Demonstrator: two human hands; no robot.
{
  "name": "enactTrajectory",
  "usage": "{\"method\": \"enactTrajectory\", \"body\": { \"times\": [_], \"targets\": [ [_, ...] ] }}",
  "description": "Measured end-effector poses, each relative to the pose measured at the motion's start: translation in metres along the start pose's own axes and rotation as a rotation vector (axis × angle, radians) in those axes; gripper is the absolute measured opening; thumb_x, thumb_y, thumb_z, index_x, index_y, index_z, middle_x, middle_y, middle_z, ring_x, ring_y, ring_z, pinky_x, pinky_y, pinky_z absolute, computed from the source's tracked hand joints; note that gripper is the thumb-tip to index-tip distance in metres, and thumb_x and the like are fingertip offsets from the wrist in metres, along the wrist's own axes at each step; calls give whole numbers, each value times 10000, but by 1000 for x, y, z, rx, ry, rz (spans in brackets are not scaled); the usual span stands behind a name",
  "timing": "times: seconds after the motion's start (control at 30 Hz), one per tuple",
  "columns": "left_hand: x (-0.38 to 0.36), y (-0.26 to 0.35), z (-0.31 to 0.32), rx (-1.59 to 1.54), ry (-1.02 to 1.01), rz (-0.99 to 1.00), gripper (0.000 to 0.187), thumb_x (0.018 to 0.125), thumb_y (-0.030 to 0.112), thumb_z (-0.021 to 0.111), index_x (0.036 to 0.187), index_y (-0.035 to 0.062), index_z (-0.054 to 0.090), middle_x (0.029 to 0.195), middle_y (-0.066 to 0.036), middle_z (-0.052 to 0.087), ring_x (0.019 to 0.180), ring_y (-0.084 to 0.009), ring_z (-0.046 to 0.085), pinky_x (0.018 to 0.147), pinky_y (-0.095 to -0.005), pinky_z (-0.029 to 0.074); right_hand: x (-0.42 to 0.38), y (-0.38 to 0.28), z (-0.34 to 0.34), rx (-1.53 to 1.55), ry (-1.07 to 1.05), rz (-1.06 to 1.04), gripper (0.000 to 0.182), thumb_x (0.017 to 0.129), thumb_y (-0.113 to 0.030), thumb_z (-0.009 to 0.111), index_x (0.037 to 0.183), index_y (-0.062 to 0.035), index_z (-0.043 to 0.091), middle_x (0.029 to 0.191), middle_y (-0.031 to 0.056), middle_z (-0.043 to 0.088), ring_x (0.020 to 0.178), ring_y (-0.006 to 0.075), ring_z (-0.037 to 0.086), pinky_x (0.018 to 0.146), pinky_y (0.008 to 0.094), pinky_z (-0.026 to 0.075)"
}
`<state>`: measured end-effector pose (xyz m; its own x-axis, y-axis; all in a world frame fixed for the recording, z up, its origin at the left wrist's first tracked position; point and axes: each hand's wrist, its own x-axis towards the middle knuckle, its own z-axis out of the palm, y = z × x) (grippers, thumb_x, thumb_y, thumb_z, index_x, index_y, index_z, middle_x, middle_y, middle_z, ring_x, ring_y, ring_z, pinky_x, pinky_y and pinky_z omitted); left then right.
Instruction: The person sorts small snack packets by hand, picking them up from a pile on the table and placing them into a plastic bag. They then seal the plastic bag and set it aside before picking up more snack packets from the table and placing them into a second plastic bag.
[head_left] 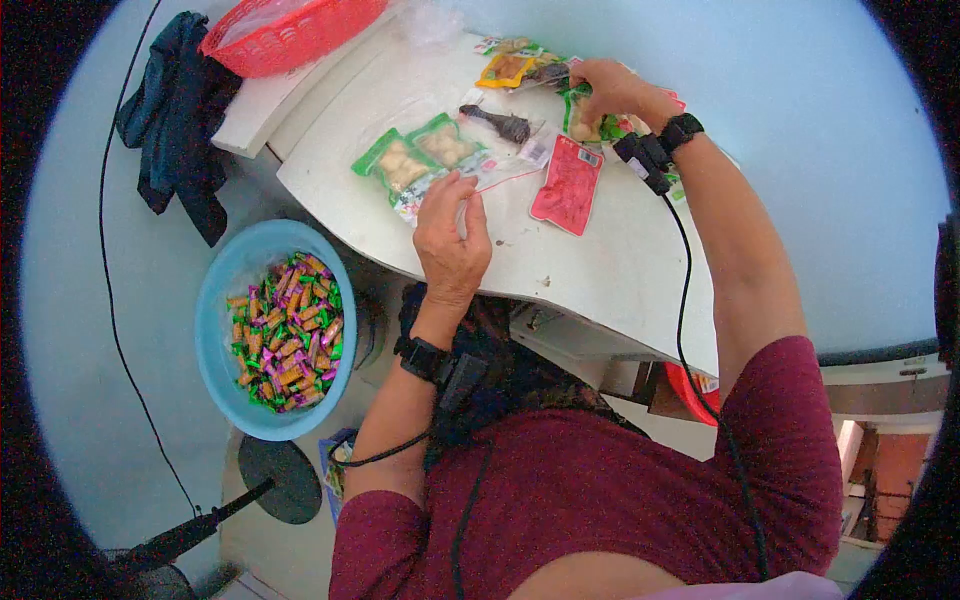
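Observation:
My left hand (452,242) is at the near edge of a clear zip bag (515,165), fingers and thumb closed on its rim. Inside or under that film lie two green-edged snack packets (403,166) with pale round pieces and a dark vacuum-packed drumstick (497,124). Farther right, my right hand (618,92) reaches over a group of packets, its fingers closed around a green snack packet (579,114). Between the hands lies a flat red packet (568,187). Yellow packets (505,70) rest at the back, near the right fingertips.
A blue basin (208,335) of wrapped candies stands left of the white table (640,270). At the upper left are a red basket (290,40) and dark cloth (180,130). A black stand (280,482) sits below the basin. Cables run from both wrist straps.

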<state>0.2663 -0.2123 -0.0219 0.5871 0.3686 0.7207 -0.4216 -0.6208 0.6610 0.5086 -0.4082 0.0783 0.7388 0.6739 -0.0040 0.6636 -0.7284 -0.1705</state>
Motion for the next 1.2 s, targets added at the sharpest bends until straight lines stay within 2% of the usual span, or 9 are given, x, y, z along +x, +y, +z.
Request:
{"method": "enactTrajectory", "body": {
  "times": [0.2,0.4,0.5,0.7,0.73,0.87,1.0,1.1,1.2],
  "targets": [
    [0,1,0,-20,3,-29,128,810,14,595,935,7,620,974,-157,657,1012,-343,606,898,-411,461,-7,9,-23,28,250,-160,398,577,-225,799,903,-53,650,841,120,666,797,261,645,696,384,498],
    [-1,-1,1,-7,15,-2,121,814,15,592,931,4,621,962,-166,659,1001,-349,611,895,-415,463,-39,-15,-51,621,286,-78,147,816,-110,683,903,-26,600,799,0,631,725,49,575,625,199,445],
    [-1,-1,1,-17,22,3,116,820,16,588,930,1,620,960,-166,659,996,-350,612,891,-416,464,-58,-24,-67,682,103,-96,198,802,-108,690,964,-33,605,801,-12,632,713,44,577,638,192,456],
    [1,3,-1,-36,-10,4,111,828,18,580,931,-6,613,955,-165,658,981,-350,614,879,-416,466,-88,-51,-35,256,-386,-290,389,748,-89,715,1113,-22,599,855,44,662,805,116,599,743,286,494],
    [0,4,-1,-35,-13,0,111,829,19,580,932,-6,612,954,-165,658,977,-350,615,876,-415,467,-92,-69,-34,256,-512,-244,409,739,-109,722,1116,-14,597,955,96,657,897,193,610,811,329,488],
    [-2,1,-1,-23,-23,-43,133,852,43,601,974,8,641,1010,-145,677,1000,-263,635,896,-353,464,-112,-57,18,98,260,-428,437,747,-177,725,1125,-8,584,1088,135,617,965,302,600,828,376,484],
    [-2,-2,0,-12,-18,-38,130,850,42,605,969,11,647,1010,-138,680,1002,-255,636,898,-347,463,-161,-65,29,105,290,111,477,728,-284,746,1075,4,592,1015,159,618,915,306,596,811,382,478],
    [-1,-2,2,12,-19,-20,129,848,42,608,968,15,649,1005,-133,681,1006,-262,635,899,-349,465,-197,-75,56,37,63,335,519,684,-327,779,1029,18,601,990,178,617,880,300,598,759,363,481],
    [-2,1,2,0,-24,-24,119,823,35,613,939,13,627,982,-148,667,1011,-315,616,893,-393,464,-210,-92,66,75,169,387,530,632,-390,800,920,10,606,978,211,595,906,340,584,765,414,471]
  ]
}}
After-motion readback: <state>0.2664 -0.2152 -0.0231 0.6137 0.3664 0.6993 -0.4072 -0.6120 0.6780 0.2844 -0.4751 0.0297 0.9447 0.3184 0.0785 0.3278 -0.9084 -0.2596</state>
